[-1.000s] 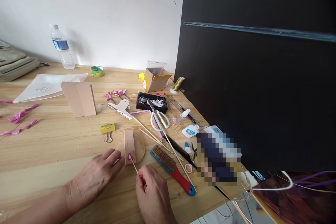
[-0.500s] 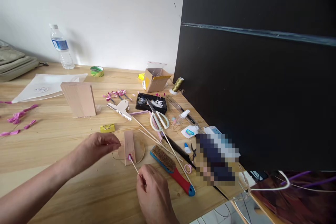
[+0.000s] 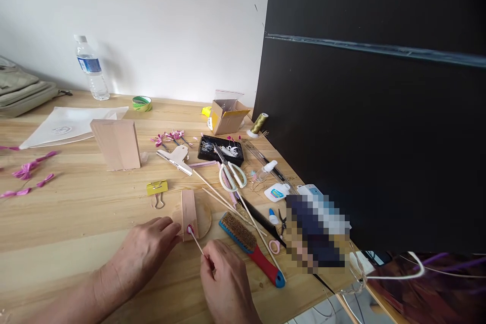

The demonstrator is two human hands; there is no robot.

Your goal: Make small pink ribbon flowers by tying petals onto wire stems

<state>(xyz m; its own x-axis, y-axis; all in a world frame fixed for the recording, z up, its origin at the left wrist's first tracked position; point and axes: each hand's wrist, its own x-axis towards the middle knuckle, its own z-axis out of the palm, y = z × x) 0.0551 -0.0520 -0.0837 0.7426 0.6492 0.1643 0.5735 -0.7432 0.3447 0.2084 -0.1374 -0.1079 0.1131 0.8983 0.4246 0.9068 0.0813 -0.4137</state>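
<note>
My right hand (image 3: 227,279) is closed around a thin pale stick (image 3: 198,244). The stick's far tip, wrapped in white and magenta, rests on a small wooden block (image 3: 189,205). Beneath that block lies a round wooden disc (image 3: 205,216). My left hand (image 3: 150,248) is at the block's left side, its fingertips pressed together by the disc's edge; whatever they pinch is hidden. A yellow binder clip (image 3: 157,188) lies beyond my left hand. To the right of the block is a brush (image 3: 239,232) with a red and blue handle.
White-handled scissors (image 3: 232,177) lean on a black tray (image 3: 205,154). A black comb (image 3: 261,220), thin sticks, a glue bottle (image 3: 276,192) and a spray bottle (image 3: 266,169) crowd the right. An upright wooden board (image 3: 117,146) and pink ribbon pieces (image 3: 26,170) stand left. A black panel (image 3: 364,136) borders the table.
My left hand has come down and nearer, from above the block's left to its side, uncovering the binder clip's wire handles. My right hand stays with the stick at the block.
</note>
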